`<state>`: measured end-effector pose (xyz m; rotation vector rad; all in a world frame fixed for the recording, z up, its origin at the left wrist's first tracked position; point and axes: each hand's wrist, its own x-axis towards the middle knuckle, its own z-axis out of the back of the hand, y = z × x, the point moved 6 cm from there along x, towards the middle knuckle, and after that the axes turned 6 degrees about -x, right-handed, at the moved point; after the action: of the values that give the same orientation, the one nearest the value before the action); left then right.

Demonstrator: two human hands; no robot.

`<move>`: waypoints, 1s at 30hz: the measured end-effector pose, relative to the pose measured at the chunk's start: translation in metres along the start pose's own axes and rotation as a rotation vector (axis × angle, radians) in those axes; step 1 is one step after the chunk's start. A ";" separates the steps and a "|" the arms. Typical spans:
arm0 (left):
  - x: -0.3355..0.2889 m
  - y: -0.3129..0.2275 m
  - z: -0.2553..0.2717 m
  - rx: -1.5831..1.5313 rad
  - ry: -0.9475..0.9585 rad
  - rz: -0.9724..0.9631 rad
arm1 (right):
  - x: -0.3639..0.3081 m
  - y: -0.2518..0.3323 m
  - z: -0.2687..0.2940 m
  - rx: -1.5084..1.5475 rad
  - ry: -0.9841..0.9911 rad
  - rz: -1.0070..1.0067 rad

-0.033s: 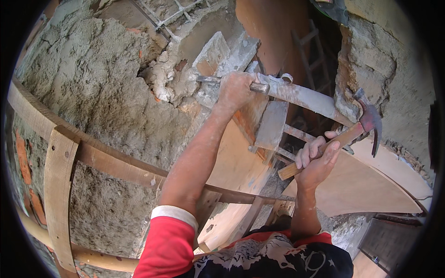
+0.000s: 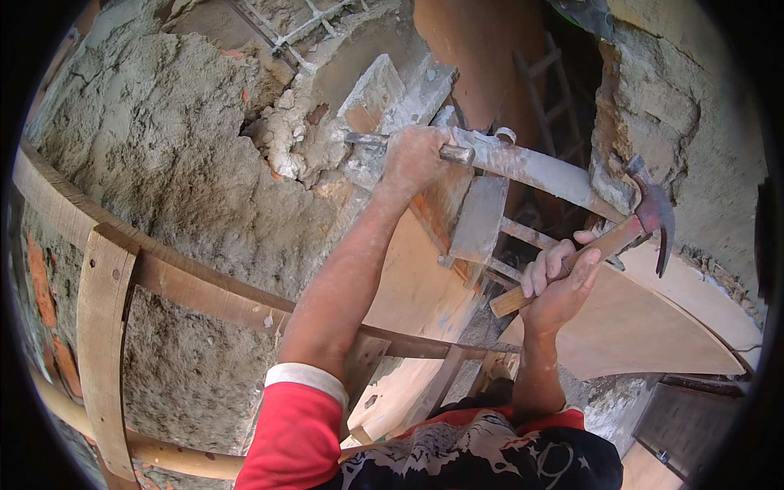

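Note:
My left hand, dusted with white, is wrapped round a metal chisel. The chisel's blunt end sticks out on the right of the fist. Its other end points left at broken, pale masonry; whether the tip touches it I cannot tell. Lower on the right, my right hand grips the wooden handle of a claw hammer. The worn red and grey hammer head is up at the right, apart from the chisel, and the handle's butt shows left of the hand.
A wooden ladder-like frame runs along the left and under my arms. Dusty boards cross an opening beyond my hands. Metal bars stick out at the top. A curved wooden sheet lies at right, beside rough wall.

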<state>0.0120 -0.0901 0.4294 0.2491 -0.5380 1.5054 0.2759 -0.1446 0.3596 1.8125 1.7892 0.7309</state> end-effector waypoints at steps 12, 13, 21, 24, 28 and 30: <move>-0.004 -0.001 -0.012 0.047 0.034 -0.062 | -0.057 -0.121 -0.014 -0.111 0.274 -0.605; -0.003 -0.002 -0.012 0.054 0.037 -0.044 | -0.054 -0.116 -0.005 -0.138 0.216 -0.555; -0.003 0.003 -0.023 0.107 0.102 -0.062 | -0.018 -0.060 0.013 0.524 -0.091 -0.013; -0.012 0.013 -0.017 0.118 0.079 -0.031 | -0.064 -0.127 -0.007 -0.105 0.224 -0.573; -0.006 0.028 0.011 0.096 0.041 0.058 | -0.039 -0.077 0.009 -0.036 0.074 -0.339; -0.001 0.012 0.012 0.081 0.038 0.059 | -0.017 -0.034 0.010 0.135 -0.063 -0.109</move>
<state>-0.0023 -0.0962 0.4370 0.2696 -0.4581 1.5886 0.2574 -0.1607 0.3284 1.7852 1.9187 0.5173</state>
